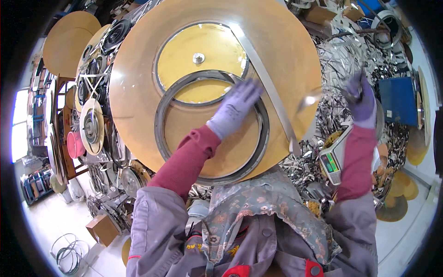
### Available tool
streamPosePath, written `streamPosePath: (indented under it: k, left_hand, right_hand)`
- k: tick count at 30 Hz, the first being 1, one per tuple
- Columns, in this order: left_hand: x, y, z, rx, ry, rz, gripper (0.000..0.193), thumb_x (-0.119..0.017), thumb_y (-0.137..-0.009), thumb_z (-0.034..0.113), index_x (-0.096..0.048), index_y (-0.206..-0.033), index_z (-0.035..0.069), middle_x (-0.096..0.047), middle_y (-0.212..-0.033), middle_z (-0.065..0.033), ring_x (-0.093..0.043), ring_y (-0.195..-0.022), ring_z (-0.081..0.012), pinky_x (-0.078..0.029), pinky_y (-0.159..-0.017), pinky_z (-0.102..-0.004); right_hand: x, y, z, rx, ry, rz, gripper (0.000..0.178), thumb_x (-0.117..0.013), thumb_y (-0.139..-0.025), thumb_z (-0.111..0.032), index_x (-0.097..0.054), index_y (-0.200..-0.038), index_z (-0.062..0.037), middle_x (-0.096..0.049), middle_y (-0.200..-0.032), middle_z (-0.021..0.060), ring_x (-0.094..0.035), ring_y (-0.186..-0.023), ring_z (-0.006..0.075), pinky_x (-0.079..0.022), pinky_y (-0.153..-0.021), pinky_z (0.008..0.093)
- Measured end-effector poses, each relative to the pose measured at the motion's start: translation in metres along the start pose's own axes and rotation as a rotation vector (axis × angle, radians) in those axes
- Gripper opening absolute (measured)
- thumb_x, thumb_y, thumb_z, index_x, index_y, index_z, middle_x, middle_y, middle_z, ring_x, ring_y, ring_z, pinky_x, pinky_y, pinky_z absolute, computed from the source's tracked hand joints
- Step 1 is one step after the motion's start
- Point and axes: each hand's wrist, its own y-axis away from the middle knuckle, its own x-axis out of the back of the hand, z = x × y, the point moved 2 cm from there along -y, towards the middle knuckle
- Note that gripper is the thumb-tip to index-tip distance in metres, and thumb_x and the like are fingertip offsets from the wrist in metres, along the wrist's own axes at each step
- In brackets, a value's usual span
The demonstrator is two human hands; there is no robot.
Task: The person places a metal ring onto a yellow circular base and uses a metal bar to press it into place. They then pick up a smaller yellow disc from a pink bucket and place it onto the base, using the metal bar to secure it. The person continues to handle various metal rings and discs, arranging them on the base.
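Overlapping a yellow disc, round grey ring, left hand outstretched, right hand, grip unclear

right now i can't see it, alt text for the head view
A gloved left hand lies over a gray ring on a large, round tan board. The gloved right hand, blurred, is beyond the board's right edge, above shiny metal scraps.

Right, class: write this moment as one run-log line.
left hand: over grey ring | right hand: right of board, hold unclear | metal strip: across board
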Motion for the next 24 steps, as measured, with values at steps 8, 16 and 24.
streamPosePath:
  k: [8, 16, 24]
  left_hand:
    - [0.036, 0.028, -0.058, 0.260, -0.318, 0.044, 0.069, -0.056, -0.074, 0.001, -0.038, -0.140, 0.004, -0.035, -0.144, -0.0142, -0.029, -0.137, -0.0344, -0.022, -0.114, -0.0483]
    - [0.050, 0.036, -0.065, 0.414, -0.301, 0.061, 0.066, -0.055, -0.078, 0.005, -0.035, -0.141, 0.004, -0.032, -0.147, -0.0163, -0.027, -0.138, -0.0370, -0.018, -0.114, -0.0517]
    - [0.083, 0.174, -0.028, 0.597, -0.204, -0.004, 0.067, -0.062, -0.084, 0.023, -0.034, -0.141, 0.000, -0.027, -0.149, -0.0236, -0.022, -0.138, -0.0451, -0.015, -0.113, -0.0555]
  right_hand:
    - [-0.051, 0.058, 0.071, 0.049, 1.264, 0.052, 0.046, -0.072, -0.078, -0.037, -0.062, -0.106, -0.0026, -0.065, -0.100, 0.0134, -0.065, -0.081, 0.0269, -0.052, -0.075, 0.0381]
    - [-0.149, 0.029, 0.130, 0.222, 1.332, -0.023, 0.027, -0.070, -0.082, -0.025, -0.063, -0.096, -0.0031, -0.062, -0.098, 0.0110, -0.061, -0.082, 0.0205, -0.049, -0.071, 0.0356]
    - [0.050, 0.081, 0.077, -0.330, -0.241, 0.206, 0.023, -0.056, -0.091, -0.014, -0.062, -0.108, 0.0005, -0.065, -0.091, 0.0064, -0.055, -0.067, 0.0108, -0.047, -0.062, 0.0226]
